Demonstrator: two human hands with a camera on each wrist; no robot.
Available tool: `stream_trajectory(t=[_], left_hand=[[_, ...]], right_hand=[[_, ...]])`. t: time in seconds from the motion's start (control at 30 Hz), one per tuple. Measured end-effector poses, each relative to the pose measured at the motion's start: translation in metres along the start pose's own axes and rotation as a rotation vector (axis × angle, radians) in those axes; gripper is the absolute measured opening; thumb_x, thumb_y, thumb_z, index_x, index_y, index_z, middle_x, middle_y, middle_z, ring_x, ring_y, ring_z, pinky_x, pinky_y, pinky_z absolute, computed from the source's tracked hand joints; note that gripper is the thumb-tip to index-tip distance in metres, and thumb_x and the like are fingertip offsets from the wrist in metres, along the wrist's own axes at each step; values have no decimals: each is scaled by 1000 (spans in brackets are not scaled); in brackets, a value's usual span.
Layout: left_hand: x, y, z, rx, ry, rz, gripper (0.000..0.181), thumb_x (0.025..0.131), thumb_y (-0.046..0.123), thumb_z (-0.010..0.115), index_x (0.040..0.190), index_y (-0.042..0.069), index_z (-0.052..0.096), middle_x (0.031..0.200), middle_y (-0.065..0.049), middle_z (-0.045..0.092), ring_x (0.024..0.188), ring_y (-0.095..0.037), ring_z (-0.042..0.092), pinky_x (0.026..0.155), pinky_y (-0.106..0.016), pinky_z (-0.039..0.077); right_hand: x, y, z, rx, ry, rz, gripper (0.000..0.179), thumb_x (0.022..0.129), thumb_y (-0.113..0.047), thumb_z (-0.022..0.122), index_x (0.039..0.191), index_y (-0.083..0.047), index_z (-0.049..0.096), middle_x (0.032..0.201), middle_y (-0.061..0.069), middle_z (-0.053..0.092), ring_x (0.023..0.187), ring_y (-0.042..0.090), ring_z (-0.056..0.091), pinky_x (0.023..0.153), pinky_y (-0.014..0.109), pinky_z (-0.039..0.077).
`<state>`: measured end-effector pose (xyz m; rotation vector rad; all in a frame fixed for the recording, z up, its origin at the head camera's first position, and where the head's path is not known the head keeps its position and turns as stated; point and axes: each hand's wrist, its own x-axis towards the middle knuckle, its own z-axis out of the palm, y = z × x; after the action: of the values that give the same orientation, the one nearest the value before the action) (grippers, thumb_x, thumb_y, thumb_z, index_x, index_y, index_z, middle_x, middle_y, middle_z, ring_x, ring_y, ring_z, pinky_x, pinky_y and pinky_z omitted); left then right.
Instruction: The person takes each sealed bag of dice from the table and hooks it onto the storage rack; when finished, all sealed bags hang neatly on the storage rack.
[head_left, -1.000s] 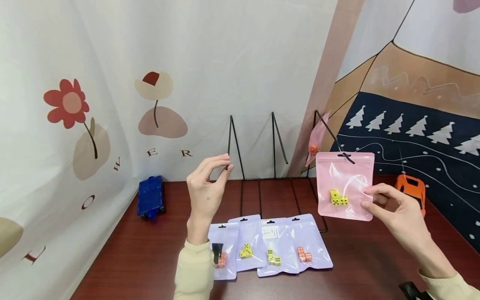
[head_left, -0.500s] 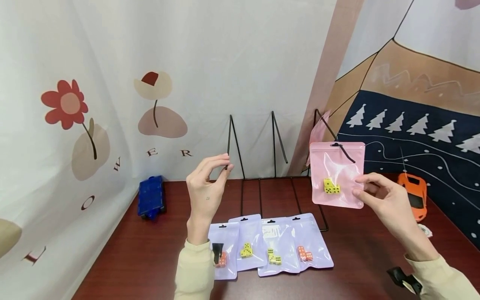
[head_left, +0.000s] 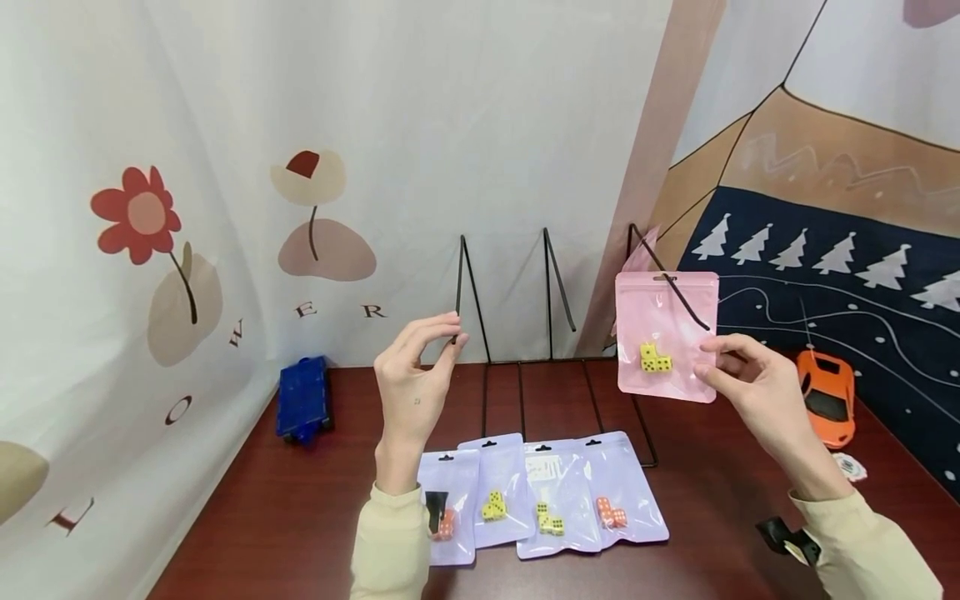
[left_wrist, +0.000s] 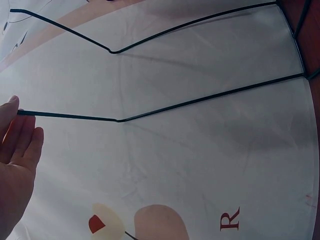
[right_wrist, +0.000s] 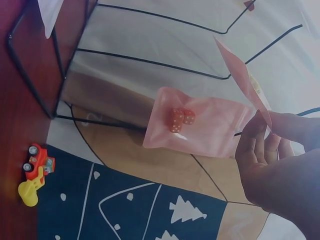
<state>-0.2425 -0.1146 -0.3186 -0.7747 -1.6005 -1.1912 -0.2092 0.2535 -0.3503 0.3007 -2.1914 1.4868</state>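
Observation:
My left hand (head_left: 416, 375) pinches the tip of the left hook (head_left: 470, 287) of a black wire rack (head_left: 555, 360) between thumb and fingers. On the right, my right hand (head_left: 750, 387) pinches the right edge of a pink zip pouch (head_left: 686, 367) with yellow dice (head_left: 655, 360) inside. The right hook (head_left: 686, 307) runs through this pouch's hanging hole, its tip sticking out in front. Farther back on that hook hangs another pink pouch (right_wrist: 212, 122), holding orange dice (right_wrist: 177, 120); the front pouch mostly hides it in the head view.
Several lavender pouches (head_left: 498, 454) with dice lie on the dark red table (head_left: 300, 517) before the rack. Its middle hook (head_left: 558, 279) is bare. A blue toy vehicle (head_left: 303, 400) stands at left, an orange toy car (head_left: 827, 404) and a white round chip (head_left: 850, 467) at right.
My right hand has moved left and up, sliding the pink pouch with yellow dice farther back along the right hook. The left hand stays on the left hook's tip.

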Motion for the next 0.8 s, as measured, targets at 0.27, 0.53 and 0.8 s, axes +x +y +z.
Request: stream_trajectory(t=[0.27,0.53,0.8], left_hand=[[0,0,1,-16,-1,3,17,76,-10,74,89,0,73,96,-11,70,92,-22,66,80,-29,54],[-1,0,0,-23,0,1,17,75,-10,74,90,0,72,95,-15,69,91,-22,66,80,-30,54],[-1,0,0,-16,-4,0,17,76,-10,74,90,0,72,95,-15,69,92,-22,66,81,-30,54]], right_hand=[[9,4,4,80,27,22,27,83,7,68,108,-2,64,102,-4,59,80,4,60,69,11,51],[19,5,11,129,56,5,27,83,10,66,104,-6,65,97,-11,64,76,3,59,70,11,51],[28,9,16,98,76,15,26,84,7,67,109,0,62,97,-12,63,77,2,59,71,10,50]])
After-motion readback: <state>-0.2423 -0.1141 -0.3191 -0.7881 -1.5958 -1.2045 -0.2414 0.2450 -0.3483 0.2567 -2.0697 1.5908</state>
